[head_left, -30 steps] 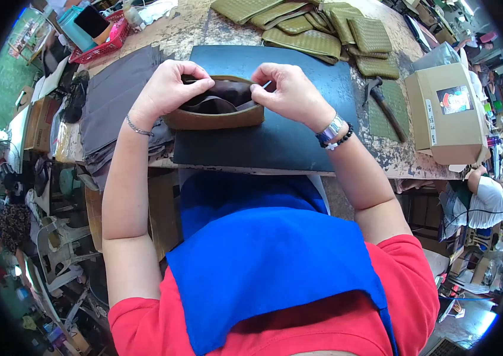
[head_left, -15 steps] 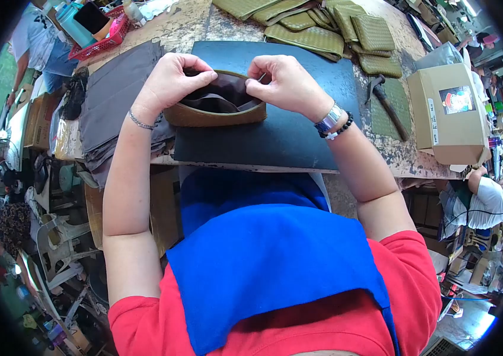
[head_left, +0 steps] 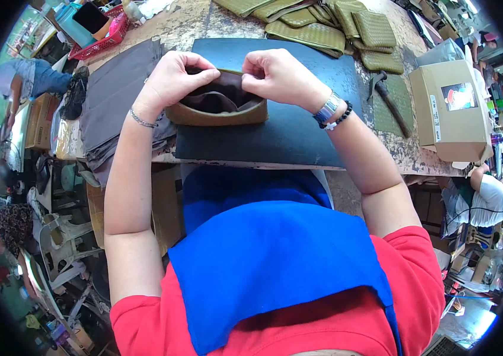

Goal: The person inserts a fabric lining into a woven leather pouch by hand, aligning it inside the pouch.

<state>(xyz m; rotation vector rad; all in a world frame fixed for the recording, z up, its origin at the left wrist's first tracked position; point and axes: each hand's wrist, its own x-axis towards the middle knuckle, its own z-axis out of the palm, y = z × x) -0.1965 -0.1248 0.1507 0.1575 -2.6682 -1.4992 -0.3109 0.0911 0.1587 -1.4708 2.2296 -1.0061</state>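
Note:
An olive-brown pouch [head_left: 222, 117] with a dark lining stands on a black mat [head_left: 251, 145], its mouth facing up and spread apart. My left hand [head_left: 177, 77] pinches the far rim at the left corner, thumb and fingers closed on it. Along the same far rim, my right hand [head_left: 278, 77] is closed in a pinch nearer the right end. The fingertips of both hands are partly hidden behind the rim and knuckles. Inside, folds of the dark lining show.
Grey fabric sheets [head_left: 118, 95] are stacked at the left. Woven olive pieces [head_left: 316, 35] lie at the back. A hammer [head_left: 390, 104] rests on a green woven piece at the right, beside a cardboard box [head_left: 450, 113]. A red basket [head_left: 103, 41] stands at the back left.
My right hand has shifted slightly left along the pouch's far rim. My left hand keeps its pinch. At the far left, another person has bent lower.

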